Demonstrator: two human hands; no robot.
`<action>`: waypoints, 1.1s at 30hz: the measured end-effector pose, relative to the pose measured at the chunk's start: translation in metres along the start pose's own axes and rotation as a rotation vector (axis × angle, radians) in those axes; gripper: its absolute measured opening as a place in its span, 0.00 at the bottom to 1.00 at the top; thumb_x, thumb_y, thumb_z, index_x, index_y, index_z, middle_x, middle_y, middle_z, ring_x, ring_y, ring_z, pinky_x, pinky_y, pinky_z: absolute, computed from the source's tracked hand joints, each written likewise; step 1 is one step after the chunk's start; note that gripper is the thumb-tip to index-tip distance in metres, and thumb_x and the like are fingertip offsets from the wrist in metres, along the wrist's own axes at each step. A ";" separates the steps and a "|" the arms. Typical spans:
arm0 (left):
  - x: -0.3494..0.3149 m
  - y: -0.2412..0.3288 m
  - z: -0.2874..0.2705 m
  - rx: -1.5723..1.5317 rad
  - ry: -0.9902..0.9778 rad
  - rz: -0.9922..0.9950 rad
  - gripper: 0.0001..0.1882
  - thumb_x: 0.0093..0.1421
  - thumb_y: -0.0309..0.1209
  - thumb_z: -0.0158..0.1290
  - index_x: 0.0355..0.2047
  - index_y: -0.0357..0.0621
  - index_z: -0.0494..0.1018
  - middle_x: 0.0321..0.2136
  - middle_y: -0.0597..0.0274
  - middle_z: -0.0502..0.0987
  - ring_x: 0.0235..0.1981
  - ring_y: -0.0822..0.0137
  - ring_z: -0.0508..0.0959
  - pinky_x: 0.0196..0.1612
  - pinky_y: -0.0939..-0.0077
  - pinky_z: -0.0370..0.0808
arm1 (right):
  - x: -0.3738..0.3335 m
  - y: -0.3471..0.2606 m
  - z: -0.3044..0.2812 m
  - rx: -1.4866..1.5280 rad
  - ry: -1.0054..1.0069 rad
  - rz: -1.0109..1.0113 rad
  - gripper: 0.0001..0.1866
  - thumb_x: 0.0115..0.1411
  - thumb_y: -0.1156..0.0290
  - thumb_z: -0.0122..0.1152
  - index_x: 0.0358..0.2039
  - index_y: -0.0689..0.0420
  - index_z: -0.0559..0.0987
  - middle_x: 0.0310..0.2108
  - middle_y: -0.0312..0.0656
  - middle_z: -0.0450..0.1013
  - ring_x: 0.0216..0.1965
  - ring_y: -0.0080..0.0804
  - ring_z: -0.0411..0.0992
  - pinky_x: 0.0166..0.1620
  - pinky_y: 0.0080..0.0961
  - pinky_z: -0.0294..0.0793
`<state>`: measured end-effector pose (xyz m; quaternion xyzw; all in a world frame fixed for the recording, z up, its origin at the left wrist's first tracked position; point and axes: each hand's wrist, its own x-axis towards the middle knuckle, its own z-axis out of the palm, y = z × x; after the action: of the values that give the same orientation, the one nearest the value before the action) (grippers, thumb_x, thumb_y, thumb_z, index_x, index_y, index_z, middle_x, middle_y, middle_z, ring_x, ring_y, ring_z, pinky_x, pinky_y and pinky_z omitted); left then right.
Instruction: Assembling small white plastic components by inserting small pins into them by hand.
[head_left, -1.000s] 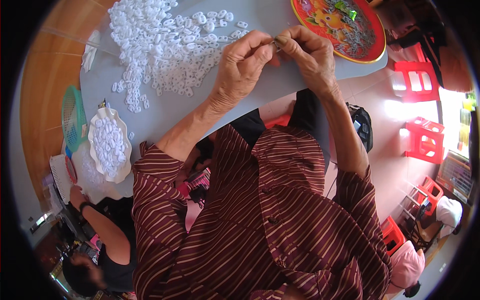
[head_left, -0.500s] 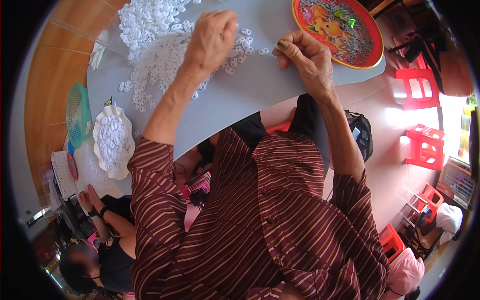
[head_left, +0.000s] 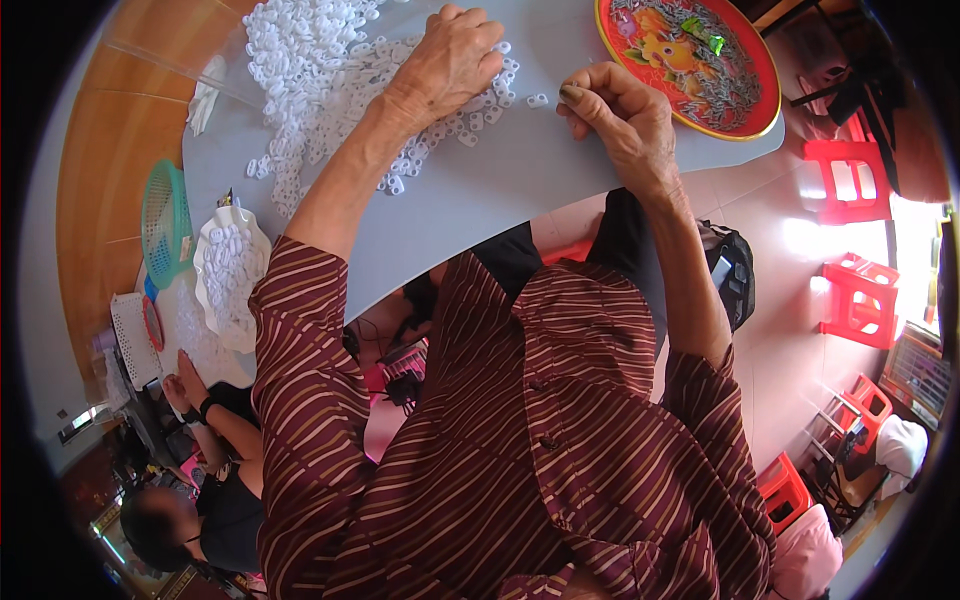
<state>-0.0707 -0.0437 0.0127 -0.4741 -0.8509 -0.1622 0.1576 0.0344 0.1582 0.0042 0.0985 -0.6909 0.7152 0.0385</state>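
My left hand (head_left: 452, 62) is over the right side of a spread pile of small white plastic pieces with holes (head_left: 330, 110). Its fingers are bent and closed, and their tips are hidden among the pieces. Over the table's right part, my right hand (head_left: 625, 120) pinches thumb against curled fingers; what lies between them is too small to make out. One loose white piece (head_left: 537, 100) lies on the table between my hands. Just beyond my right hand is a red round tray (head_left: 665, 98) with a yellow rim, holding many small grey metal pieces and a green wrapper.
The grey table (head_left: 440, 225) curves around me. At left stand a wavy white dish (head_left: 258, 250) of white pieces and a green mesh basket (head_left: 165, 225). A co-worker's hands (head_left: 185, 385) are at the lower left. Red stools (head_left: 860, 300) stand on the floor at right.
My left hand has shifted right and its fist has loosened, with the fingers now over the white pieces. My right hand keeps its pinch in nearly the same place. The view has shifted slightly.
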 end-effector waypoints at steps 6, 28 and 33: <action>0.001 -0.001 0.009 -0.031 0.076 -0.098 0.06 0.49 0.25 0.50 0.26 0.37 0.66 0.25 0.55 0.67 0.33 0.54 0.67 0.42 0.64 0.66 | 0.000 -0.001 0.000 -0.023 0.003 0.010 0.09 0.60 0.68 0.59 0.32 0.62 0.75 0.24 0.34 0.73 0.22 0.14 0.66 0.28 0.11 0.67; -0.024 0.051 -0.022 -1.145 0.280 -0.759 0.13 0.59 0.33 0.44 0.28 0.34 0.69 0.21 0.64 0.70 0.25 0.72 0.69 0.34 0.79 0.68 | -0.003 -0.002 0.004 -0.008 0.036 0.047 0.07 0.59 0.73 0.59 0.34 0.65 0.77 0.25 0.33 0.71 0.25 0.16 0.67 0.31 0.13 0.66; -0.028 0.050 -0.019 -1.083 0.287 -0.712 0.16 0.63 0.40 0.46 0.30 0.37 0.71 0.20 0.65 0.73 0.22 0.76 0.70 0.28 0.82 0.70 | -0.004 -0.001 -0.003 -0.059 0.022 0.041 0.07 0.58 0.75 0.58 0.36 0.65 0.78 0.25 0.32 0.72 0.25 0.16 0.66 0.31 0.12 0.66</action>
<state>-0.0119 -0.0487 0.0242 -0.1501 -0.7245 -0.6706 -0.0542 0.0385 0.1618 0.0041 0.0752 -0.7130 0.6963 0.0340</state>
